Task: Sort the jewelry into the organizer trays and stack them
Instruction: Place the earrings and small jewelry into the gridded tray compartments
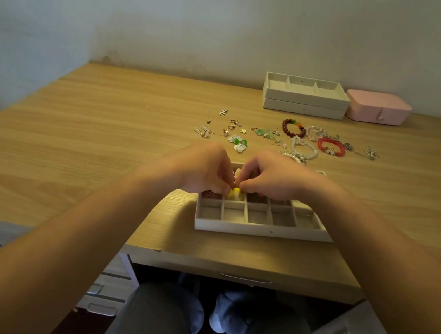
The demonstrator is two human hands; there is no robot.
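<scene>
- Over the tray's (260, 233) second column from the left, behind the near row: yellow piece (235, 191) pinched by left hand (201, 169) and right hand (267, 179), fingers curled, both equally near.
- Drop looks straight down; the piece's long axis is hidden by fingers.
- Tray's near row shows nothing in it; bench (101, 131) edge just beyond.
- Loose jewelry (303, 140) lies past the hands; stacked trays (305, 96) well apart, far right, open room between.

Domestic room: wood-laminate table (103, 122) with drawers (109, 291) against plain painted wall (181, 12); pink jewelry box (377, 107).
</scene>
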